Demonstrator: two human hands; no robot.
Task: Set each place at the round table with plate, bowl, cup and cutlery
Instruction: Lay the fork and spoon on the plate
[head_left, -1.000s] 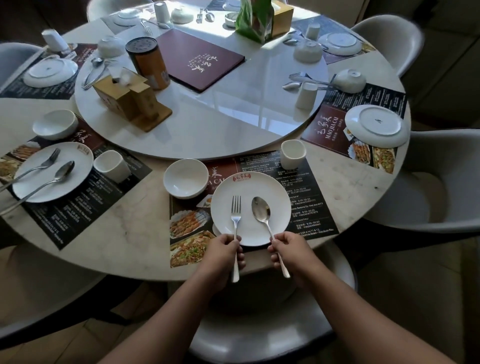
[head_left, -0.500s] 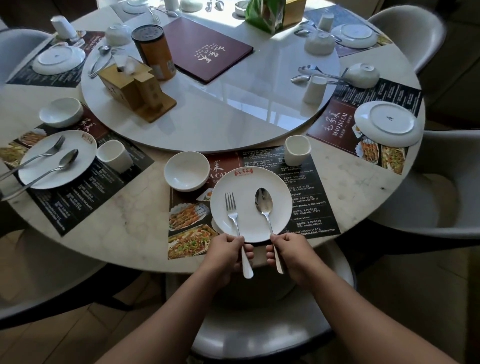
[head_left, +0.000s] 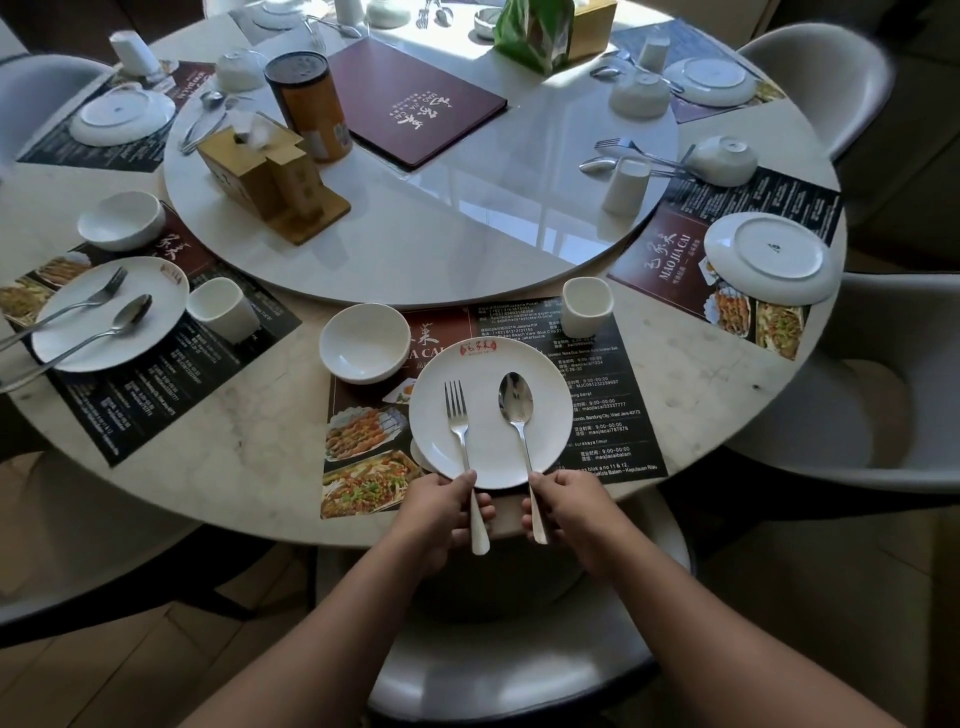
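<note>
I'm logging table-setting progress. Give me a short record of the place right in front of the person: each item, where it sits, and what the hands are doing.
plate: upright on the placemat, by the near edge of the table
bowl: upright, beyond the plate to its left
cup: upright, beyond the plate to its right
fork: tines on the plate, handle gripped by the left hand
spoon: on the plate right of the fork, handle gripped by the right hand
neighbouring plate, to the right: upside down

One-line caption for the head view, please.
Left hand holds the fork, right hand the spoon, both resting on the nearest plate beside bowl and cup.
</note>
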